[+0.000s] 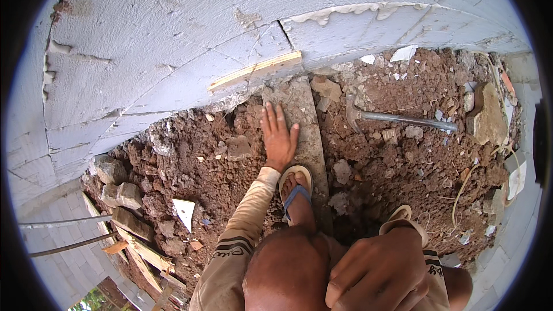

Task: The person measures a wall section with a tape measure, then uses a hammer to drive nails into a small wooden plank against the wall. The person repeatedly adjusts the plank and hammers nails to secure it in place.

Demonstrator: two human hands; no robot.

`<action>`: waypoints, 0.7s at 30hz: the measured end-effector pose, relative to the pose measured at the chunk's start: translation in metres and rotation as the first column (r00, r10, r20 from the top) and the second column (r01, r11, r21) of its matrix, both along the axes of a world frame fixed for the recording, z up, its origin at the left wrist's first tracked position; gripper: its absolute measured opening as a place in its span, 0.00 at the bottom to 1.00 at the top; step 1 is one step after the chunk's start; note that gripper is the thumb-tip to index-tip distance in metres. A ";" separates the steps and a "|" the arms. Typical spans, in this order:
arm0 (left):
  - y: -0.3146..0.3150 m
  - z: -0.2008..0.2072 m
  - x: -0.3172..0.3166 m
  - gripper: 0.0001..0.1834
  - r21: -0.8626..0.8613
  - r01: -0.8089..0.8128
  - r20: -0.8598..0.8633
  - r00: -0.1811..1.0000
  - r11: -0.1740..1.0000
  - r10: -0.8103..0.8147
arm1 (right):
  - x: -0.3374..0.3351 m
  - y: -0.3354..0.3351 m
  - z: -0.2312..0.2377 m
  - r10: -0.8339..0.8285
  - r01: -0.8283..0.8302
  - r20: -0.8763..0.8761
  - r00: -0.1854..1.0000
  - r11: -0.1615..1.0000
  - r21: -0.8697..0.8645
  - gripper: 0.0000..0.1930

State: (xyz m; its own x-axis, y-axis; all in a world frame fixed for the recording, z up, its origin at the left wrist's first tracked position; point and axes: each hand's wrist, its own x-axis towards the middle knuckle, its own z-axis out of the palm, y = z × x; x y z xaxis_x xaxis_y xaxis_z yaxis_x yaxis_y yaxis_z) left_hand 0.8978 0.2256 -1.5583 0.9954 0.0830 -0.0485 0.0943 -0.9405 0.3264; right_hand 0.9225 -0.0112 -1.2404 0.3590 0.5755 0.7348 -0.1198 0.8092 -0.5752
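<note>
My left hand (279,143) rests palm down with its fingers stretched out, on the left edge of a dirt-covered grey plank (307,121). The plank runs from the foot of the wall toward me, and my sandalled foot (297,196) stands on it just below the hand. Close to the camera, by my knees, my right hand (377,273) is closed with its fingers curled in; what they hold, if anything, is hidden. On the soil right of the plank lies a claw hammer (403,118), its metal handle pointing right.
A pale wooden strip (256,71) leans on the grey block wall (173,34) at the plank's far end. Stones (128,194), broken boards (147,253) and two metal bars (66,222) lie at left. White tile shards (184,213) and a large rock (488,115) dot the rough soil.
</note>
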 end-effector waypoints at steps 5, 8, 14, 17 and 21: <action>-0.077 0.025 -0.009 0.43 -0.257 0.494 -0.080 0.846 0.831 -0.528 | 0.000 -0.003 0.001 0.004 -0.003 0.042 0.999 1.000 -0.008 0.11; -0.075 0.020 0.011 0.43 -0.262 0.189 0.004 0.981 0.946 -0.195 | 0.002 -0.006 0.003 -0.046 0.047 0.046 0.998 0.999 -0.019 0.12; -0.043 -0.008 0.054 0.44 -0.075 -0.268 0.172 0.945 0.960 0.277 | 0.000 -0.005 -0.003 -0.034 0.035 0.020 0.999 0.999 -0.020 0.14; -0.062 -0.001 0.045 0.41 -0.270 0.294 -0.051 0.946 0.917 -0.319 | 0.001 -0.005 -0.001 -0.047 0.046 -0.004 0.999 0.998 -0.041 0.16; -0.076 0.015 0.001 0.40 -0.293 0.504 0.030 0.854 0.813 -0.519 | -0.025 0.007 -0.001 -0.280 0.277 -0.149 0.948 0.960 -0.043 0.23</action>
